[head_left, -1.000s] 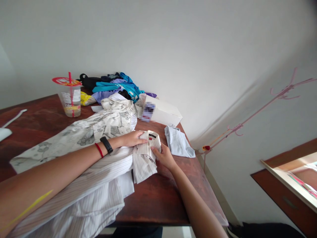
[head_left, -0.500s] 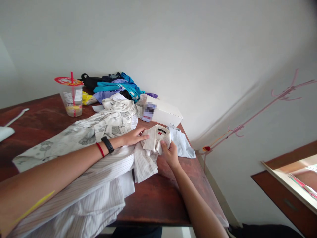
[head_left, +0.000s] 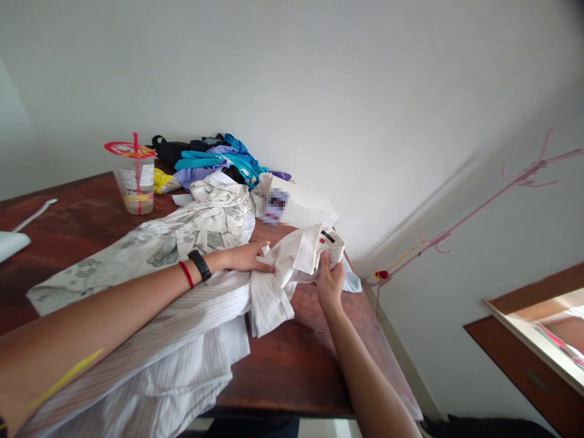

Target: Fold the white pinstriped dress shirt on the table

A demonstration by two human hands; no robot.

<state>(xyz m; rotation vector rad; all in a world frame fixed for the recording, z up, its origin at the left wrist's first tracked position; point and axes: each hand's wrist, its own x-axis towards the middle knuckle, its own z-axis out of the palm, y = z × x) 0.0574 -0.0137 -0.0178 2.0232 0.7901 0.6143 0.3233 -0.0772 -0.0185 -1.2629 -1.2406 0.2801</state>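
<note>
A white shirt with thin brown stripes (head_left: 201,304) lies across the table, its lower part spreading toward the near left. With thumb and fingers, my right hand (head_left: 331,281) grips it just below the collar (head_left: 336,242), which shows a black label and a small red tag. My left hand (head_left: 249,257) is closed on the same shirt near the shoulder; some of its fingers are hidden by cloth. Beneath the collar end, part of a light blue folded garment (head_left: 352,278) shows. A cream garment with grey printed figures (head_left: 159,243) lies behind my left forearm.
On the dark wooden table (head_left: 278,377) stand a plastic cup with a red straw (head_left: 137,182) and a white box (head_left: 310,204). A heap of blue, purple and black clothes (head_left: 214,159) rests against the wall. A pink coat rack (head_left: 479,204) is at the right.
My right hand has moved right with the collar, stretching the shirt's upper part out between my hands. The collar now covers most of the light blue garment. My left hand has barely moved.
</note>
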